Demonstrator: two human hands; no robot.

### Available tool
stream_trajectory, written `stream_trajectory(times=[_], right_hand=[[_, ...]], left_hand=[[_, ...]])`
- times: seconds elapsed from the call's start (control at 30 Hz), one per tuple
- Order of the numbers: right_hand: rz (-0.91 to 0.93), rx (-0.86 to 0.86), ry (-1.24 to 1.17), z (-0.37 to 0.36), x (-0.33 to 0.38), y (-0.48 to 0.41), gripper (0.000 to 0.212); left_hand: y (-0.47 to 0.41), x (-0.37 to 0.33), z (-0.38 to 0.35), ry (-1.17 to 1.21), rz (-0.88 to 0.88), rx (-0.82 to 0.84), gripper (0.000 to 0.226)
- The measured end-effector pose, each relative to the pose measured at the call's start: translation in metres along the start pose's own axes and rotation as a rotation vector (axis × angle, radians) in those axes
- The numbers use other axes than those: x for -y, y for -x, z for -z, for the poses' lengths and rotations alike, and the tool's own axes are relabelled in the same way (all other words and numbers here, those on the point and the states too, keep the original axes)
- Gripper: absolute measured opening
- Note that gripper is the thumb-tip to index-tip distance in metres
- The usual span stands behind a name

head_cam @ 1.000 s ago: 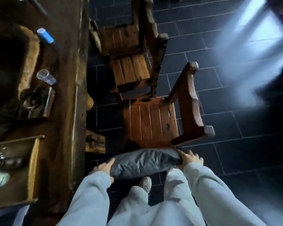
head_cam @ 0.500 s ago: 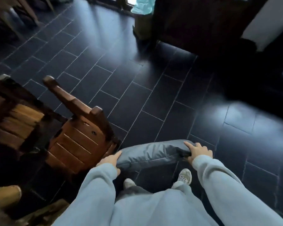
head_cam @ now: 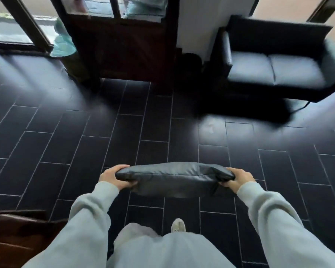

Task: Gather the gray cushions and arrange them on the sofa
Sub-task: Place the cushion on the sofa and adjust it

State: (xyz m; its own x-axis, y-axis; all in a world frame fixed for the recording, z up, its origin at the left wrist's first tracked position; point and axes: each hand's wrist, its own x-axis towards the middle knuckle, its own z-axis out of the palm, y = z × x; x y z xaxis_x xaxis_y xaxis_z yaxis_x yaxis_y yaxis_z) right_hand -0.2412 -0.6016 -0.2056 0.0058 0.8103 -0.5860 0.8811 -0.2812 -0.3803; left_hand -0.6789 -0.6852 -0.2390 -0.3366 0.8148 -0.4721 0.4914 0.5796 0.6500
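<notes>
A gray cushion (head_cam: 174,178) hangs flat in front of me, low in the view, held at both ends. My left hand (head_cam: 111,176) grips its left end and my right hand (head_cam: 238,178) grips its right end. A dark two-seat sofa (head_cam: 275,70) stands at the upper right against the wall, some way ahead across the floor. Its two seat pads are bare, with no cushion on them.
Dark floor tiles (head_cam: 85,144) stretch between me and the sofa. A dark wooden door (head_cam: 124,47) with glass panes is straight ahead. A bin with a teal bag (head_cam: 64,41) stands left of it. A wooden chair edge (head_cam: 14,229) shows at the lower left.
My view has swung away from the wooden chairs and table toward the door and sofa. Both hands still hold the cushion by its ends in front of me.
</notes>
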Motion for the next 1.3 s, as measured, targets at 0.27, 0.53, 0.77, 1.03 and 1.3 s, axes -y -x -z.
stream_trajectory(times=[0.27, 0.53, 0.77, 1.03, 1.3], right_hand=[[0.287, 0.026, -0.492, 0.162, -0.018, -0.032, 0.036], [0.206, -0.23, -1.073, 0.297, -0.009, -0.088, 0.021], [0.085, -0.339, -1.322, 0.339, 0.005, -0.177, 0.079], [-0.275, -0.662, -0.854, 0.391, -0.017, -0.286, 0.055], [-0.292, -0.739, -0.962, 0.469, -0.102, -0.422, 0.025]], left_hand=[[-0.111, -0.115, -0.016, 0.226, -0.21, 0.334, 0.076], [-0.229, -0.244, -0.087, 0.61, -0.088, 0.327, 0.069], [-0.343, -0.379, -0.106, 0.639, 0.208, 0.229, 0.055], [-0.429, -0.514, -0.144, 0.513, 0.013, 0.206, 0.039], [-0.498, -0.657, -0.239, 0.45, -0.098, 0.185, 0.025]])
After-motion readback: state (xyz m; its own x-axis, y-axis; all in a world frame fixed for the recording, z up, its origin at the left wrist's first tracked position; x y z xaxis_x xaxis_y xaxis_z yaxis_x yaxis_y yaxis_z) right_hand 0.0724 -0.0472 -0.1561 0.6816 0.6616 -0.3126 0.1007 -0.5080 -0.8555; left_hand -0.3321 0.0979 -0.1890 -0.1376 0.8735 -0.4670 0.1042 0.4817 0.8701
